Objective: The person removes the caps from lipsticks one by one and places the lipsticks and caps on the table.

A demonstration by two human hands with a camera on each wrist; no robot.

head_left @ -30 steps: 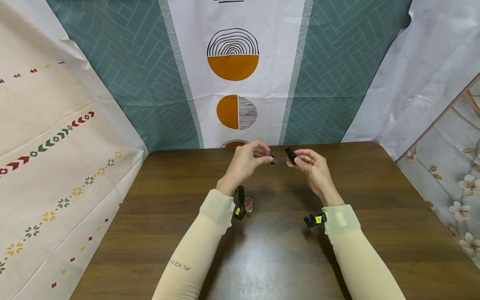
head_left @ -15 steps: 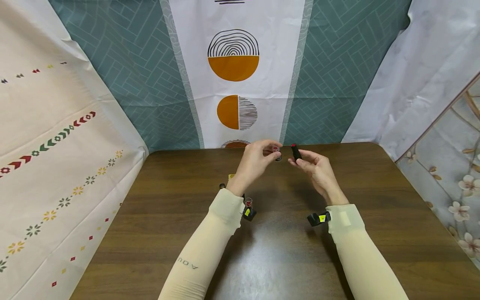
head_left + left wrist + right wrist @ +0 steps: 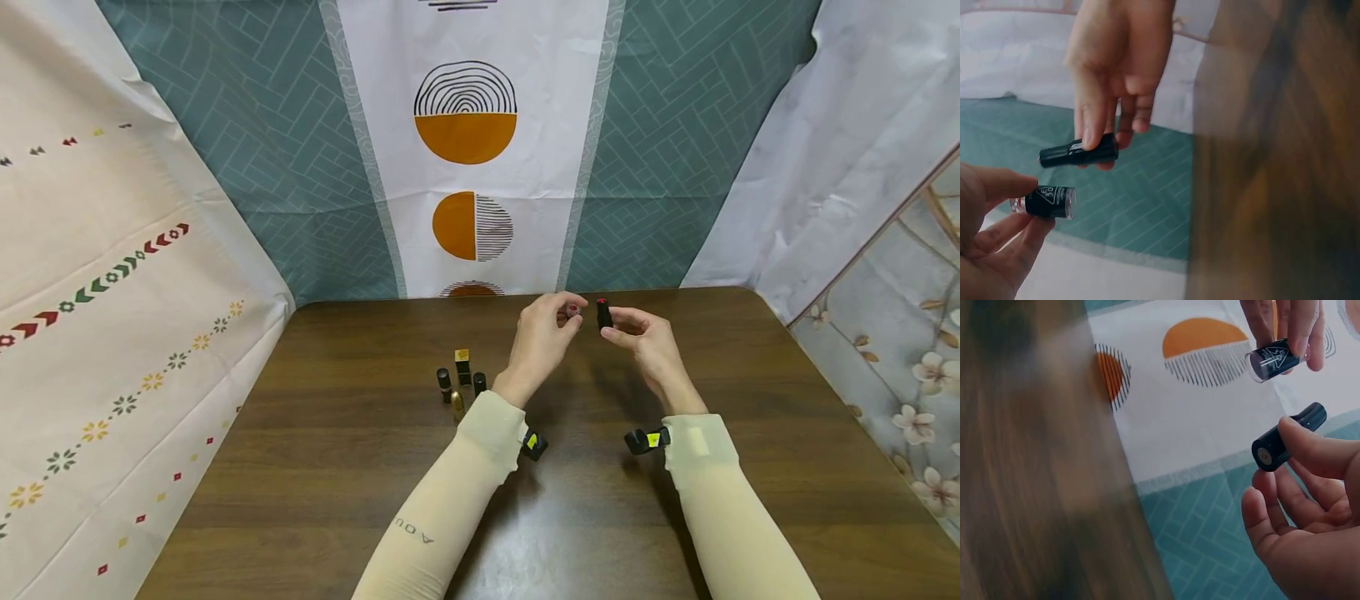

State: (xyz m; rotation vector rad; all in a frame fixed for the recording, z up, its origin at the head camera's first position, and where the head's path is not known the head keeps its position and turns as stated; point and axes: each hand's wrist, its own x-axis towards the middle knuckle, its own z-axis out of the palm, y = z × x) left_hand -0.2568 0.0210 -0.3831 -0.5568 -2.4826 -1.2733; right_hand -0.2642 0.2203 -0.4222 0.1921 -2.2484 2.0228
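Observation:
Over the far part of the table, my left hand [image 3: 540, 337] pinches a small clear lipstick cap [image 3: 1050, 201] with a black printed band; some red shows at its end. Just to the right, my right hand [image 3: 652, 350] holds a black lipstick [image 3: 604, 314] upright between thumb and fingers, its red tip at the top. The cap and the lipstick are close together but apart. In the right wrist view, the round base of the lipstick [image 3: 1288, 437] faces the camera, and the fingers of the left hand partly cover the cap [image 3: 1272, 360].
Left of my left wrist, a black box with a gold top [image 3: 462, 367], a black tube [image 3: 445, 385], another black tube [image 3: 480, 382] and a gold piece [image 3: 457, 406] stand on the brown table [image 3: 315, 450]. Patterned cloths [image 3: 300, 167] hang behind the table.
Both hands have shifted right, the left hand further. The lipstick has turned from tilted to upright. The box and tubes have come into view; a clear red-tinged piece on the table is now hidden.

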